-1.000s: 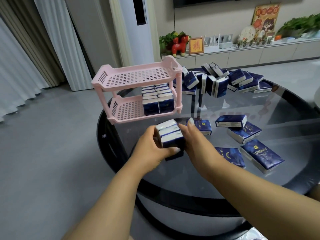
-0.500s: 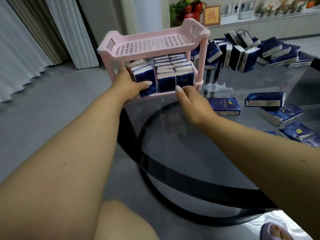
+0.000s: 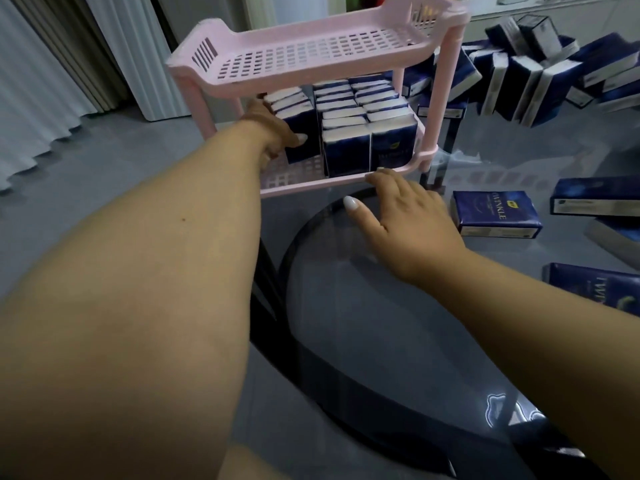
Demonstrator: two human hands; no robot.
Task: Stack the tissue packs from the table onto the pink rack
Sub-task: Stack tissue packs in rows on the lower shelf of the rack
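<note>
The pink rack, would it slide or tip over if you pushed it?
The pink rack would probably slide, since it stands on thin legs on smooth glass table. It may resist tipping: the tissue packs weigh down its lower shelf while the top shelf is bare. Its perforated plastic looks light.

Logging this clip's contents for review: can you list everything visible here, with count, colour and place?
pink rack: one, pink, two tiers, on the table's far left; top tier bare.
racked tissue packs: blue and white, upright in rows on the lower tier; exact count unclear.
held tissue packs: a small bunch, blue and white, at the lower tier's left end.
heaped tissue packs: many, blue and white, piled behind and right of the rack.
loose tissue packs: at least four, blue, lying flat at the right.
glass table: one, round, dark-rimmed.
curtains: pale, far left.
left hand: holds the bunch inside the lower tier.
right hand: fingers straight, touching the lower tier's front rim.
</note>
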